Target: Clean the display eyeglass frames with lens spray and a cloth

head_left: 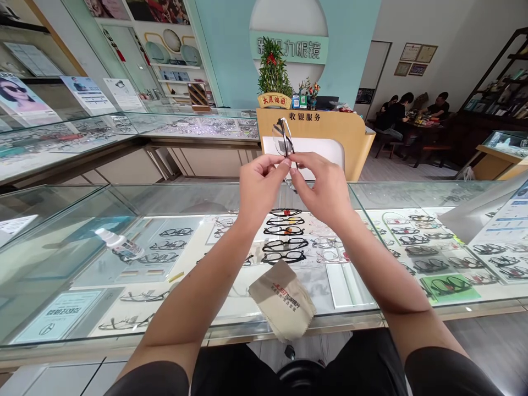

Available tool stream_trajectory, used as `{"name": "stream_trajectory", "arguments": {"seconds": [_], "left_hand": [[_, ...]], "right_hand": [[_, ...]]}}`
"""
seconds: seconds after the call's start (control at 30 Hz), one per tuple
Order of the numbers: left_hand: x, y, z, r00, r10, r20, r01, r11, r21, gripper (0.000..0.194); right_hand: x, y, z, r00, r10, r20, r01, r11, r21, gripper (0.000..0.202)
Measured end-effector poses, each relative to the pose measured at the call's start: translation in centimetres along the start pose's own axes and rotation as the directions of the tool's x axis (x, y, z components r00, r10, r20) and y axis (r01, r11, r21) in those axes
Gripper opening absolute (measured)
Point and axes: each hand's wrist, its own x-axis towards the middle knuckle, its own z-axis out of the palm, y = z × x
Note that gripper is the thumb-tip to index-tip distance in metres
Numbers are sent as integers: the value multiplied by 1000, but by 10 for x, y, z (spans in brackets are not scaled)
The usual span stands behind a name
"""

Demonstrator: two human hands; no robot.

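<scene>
Up in front of me, a pair of eyeglasses (282,137) is held on end above the glass counter. My left hand (264,181) pinches it between thumb and fingers. From the other side my right hand (319,184) also grips the frame, its fingertips close to the left ones. Part of the glasses is hidden behind my fingers. Below my hands, a beige cleaning cloth (284,302) with printed lettering lies on the counter top, hanging over the front edge. A white spray bottle (119,243) lies tilted on the glass to the left.
Rows of eyeglasses (284,243) sit inside the glass display counter (223,330). Beyond it stand a wooden cashier desk (355,132) with a plant (273,71) and another display case (198,129). Several people (398,115) sit at a table in the back right.
</scene>
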Motion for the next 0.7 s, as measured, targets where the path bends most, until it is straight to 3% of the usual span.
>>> {"name": "stream_trajectory", "arguments": {"seconds": [0.1, 0.17, 0.3, 0.4, 0.53, 0.63, 0.7], "left_hand": [[7, 8, -16, 998, 51, 41, -56, 988, 143, 12], [12, 18, -33, 991, 52, 124, -88, 946, 312, 13], [19, 33, -73, 940, -163, 300, -68, 773, 631, 14], [21, 28, -100, 852, -326, 410, -159, 584, 796, 11], [19, 1, -135, 664, -595, 453, -272, 372, 888, 15], [12, -22, -158, 575, -688, 442, -332, 298, 895, 22], [5, -33, -167, 540, -708, 455, -367, 289, 884, 25]], "right_hand": [[0, -2, -11, 1000, -10, 14, 10, 1000, 7, 16], [1, 0, -22, 999, -20, -32, 21, 999, 34, 9], [5, 0, -42, 988, -57, -140, 70, 994, 87, 4], [5, -10, -49, 981, -48, -187, 73, 989, 128, 10], [-4, -29, -56, 992, -65, -104, 84, 978, 190, 17], [-8, -35, -60, 997, -64, -38, 71, 975, 210, 15], [-8, -33, -59, 998, -53, -17, 55, 973, 223, 15]]}}
